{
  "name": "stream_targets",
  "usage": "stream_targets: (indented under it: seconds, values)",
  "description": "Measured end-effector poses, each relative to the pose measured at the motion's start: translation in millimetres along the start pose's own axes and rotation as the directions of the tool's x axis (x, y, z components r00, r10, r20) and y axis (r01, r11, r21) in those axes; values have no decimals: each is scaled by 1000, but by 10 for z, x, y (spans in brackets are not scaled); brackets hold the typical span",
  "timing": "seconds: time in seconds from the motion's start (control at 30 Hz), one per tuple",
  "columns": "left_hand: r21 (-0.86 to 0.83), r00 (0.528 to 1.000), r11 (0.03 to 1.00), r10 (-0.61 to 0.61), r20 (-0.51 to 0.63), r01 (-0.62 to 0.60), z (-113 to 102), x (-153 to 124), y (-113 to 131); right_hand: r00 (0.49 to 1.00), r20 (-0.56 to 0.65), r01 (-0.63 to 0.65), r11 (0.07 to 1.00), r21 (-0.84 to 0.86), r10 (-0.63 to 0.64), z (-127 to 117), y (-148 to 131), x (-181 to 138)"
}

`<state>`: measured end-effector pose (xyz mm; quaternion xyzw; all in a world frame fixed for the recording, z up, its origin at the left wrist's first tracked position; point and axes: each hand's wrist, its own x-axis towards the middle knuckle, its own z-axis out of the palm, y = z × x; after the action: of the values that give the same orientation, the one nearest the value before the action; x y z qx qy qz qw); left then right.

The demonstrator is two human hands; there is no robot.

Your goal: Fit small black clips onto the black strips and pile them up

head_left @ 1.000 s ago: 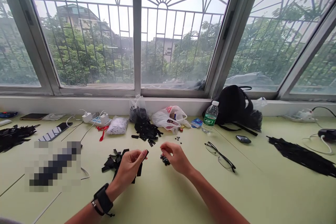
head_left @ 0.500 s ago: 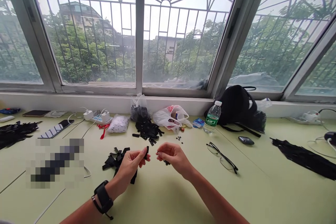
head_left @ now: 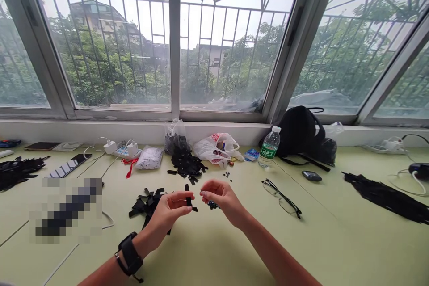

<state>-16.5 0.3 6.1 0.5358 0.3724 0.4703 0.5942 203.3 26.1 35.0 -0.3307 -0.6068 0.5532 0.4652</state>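
1. Table: pale green, under everything; both hands are over its middle.
2. Backpack: black, far side, by the window ledge, well apart from the hands.
3. Strip pile: loose black pieces, lying every which way, just beyond and partly behind the left hand.
4. Left hand: gripping one strip between thumb and fingers; watch on the wrist.
5. Right hand: thumb and finger pinched closed at the tips, facing the left hand.
6. Black strip: in the left hand's grip, long axis roughly up-and-down in view, crosswise to the line between the hands. It sits left of the right fingertips, just beside, gap showing, not touching. Lower end slants right past the thumb; can't tell if bent or a second piece.
7. Cluster: little dark bits on the table, partly hidden under the right hand.
8. Tiny dark piece: at the right fingertips, nearest the strip; too small to identify.
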Motion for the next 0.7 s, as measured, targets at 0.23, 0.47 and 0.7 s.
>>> stream_targets:
  seconds: [0.23,0.47,0.7]
  values:
    - [-44,1000,999,11,21,-10,23,29,-16,1000,-1,-3,1000,2,3,-10,24,18]
    - [-21,1000,1000,4,-30,-4,18,43,-60,999,-24,-33,999,8,33,-20,34,23]
    - [242,975,957,190,-112,-159,9,46,-68,997,72,0,1000,6,0,6,-8,-4]
